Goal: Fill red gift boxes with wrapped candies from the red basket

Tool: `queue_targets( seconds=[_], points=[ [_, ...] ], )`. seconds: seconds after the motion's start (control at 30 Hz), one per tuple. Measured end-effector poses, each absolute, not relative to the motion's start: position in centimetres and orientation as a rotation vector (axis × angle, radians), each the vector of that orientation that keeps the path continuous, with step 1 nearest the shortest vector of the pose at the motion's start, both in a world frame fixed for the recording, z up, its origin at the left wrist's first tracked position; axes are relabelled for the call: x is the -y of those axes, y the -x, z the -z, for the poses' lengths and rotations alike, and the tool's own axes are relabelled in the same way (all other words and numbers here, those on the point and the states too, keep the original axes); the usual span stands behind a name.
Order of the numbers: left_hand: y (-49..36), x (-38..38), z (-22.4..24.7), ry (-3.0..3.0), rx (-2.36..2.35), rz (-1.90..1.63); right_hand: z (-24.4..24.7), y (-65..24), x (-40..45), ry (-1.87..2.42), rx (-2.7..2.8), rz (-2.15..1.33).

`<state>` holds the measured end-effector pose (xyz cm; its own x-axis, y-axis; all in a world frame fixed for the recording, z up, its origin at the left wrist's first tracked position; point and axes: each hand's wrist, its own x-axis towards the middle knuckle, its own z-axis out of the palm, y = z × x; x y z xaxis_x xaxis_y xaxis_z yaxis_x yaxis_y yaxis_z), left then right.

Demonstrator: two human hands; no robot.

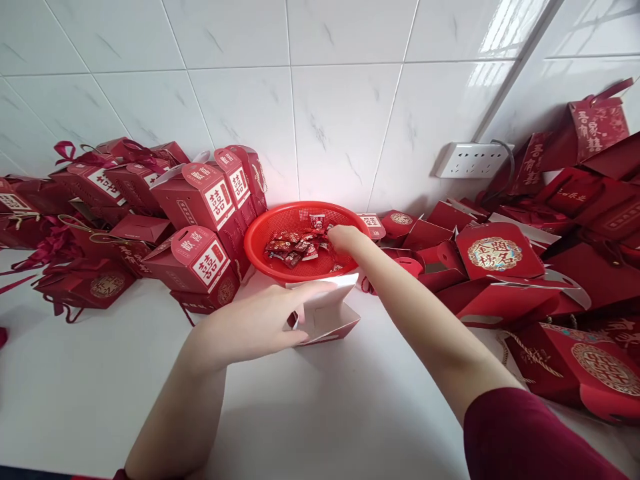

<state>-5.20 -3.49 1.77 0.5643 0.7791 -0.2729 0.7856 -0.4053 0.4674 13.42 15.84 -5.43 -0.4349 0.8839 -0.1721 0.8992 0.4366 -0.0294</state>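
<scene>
A small red box (327, 331) with a pale inside stands with its top open on the white table. My left hand (270, 320) grips its left side, thumb along the near wall and fingers over the far flap. Just behind it, a red plastic basket (260, 262) holds several small red wrapped candies (295, 245). My right hand (345, 239) reaches into the basket's right side, among the candies. Its fingers point down and are mostly hidden, so what they hold cannot be seen.
Stacked red gift boxes (195, 197) with white labels stand left of the basket, beside ribboned boxes (95, 180). More red boxes (495, 250) pile up on the right. A white power strip (473, 160) is at the tiled wall (340, 113) behind the white table (300, 413).
</scene>
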Motion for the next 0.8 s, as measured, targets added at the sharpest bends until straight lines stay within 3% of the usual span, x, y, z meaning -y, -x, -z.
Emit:
queue_targets(
  seconds=[0.2, 0.27, 0.33, 0.43, 0.5, 0.6, 0.8],
  points=[
    [5.0, 2.2, -1.4, -2.21, -1.239, 0.004, 3.5, -17.1, -9.4, -1.755, -3.062, 0.254],
    [4.9, 1.8, -1.3, -2.193, -1.226, 0.003, 3.2, -18.7, -7.4, -1.871, -3.29, 0.648],
    [4.7, 1.7, -1.3, -2.186, -1.222, 0.005, 2.8, -19.9, -6.1, -1.886, -3.372, 1.308],
    [4.4, 1.8, -1.4, -2.194, -1.223, 0.0, 2.4, -20.6, -5.3, -1.609, -3.152, 2.281],
    [4.2, 1.8, -1.4, -2.195, -1.218, -0.004, 2.2, -20.5, -5.1, -1.395, -2.974, 2.616],
    [4.0, 1.6, -1.4, -2.192, -1.21, -0.007, 2.1, -20.1, -4.7, -1.227, -2.849, 2.72],
    [4.0, 1.1, -1.0, -2.194, -1.2, -0.025, 1.7, -19.5, -3.7, -1.158, -2.969, 2.604]
  ],
)
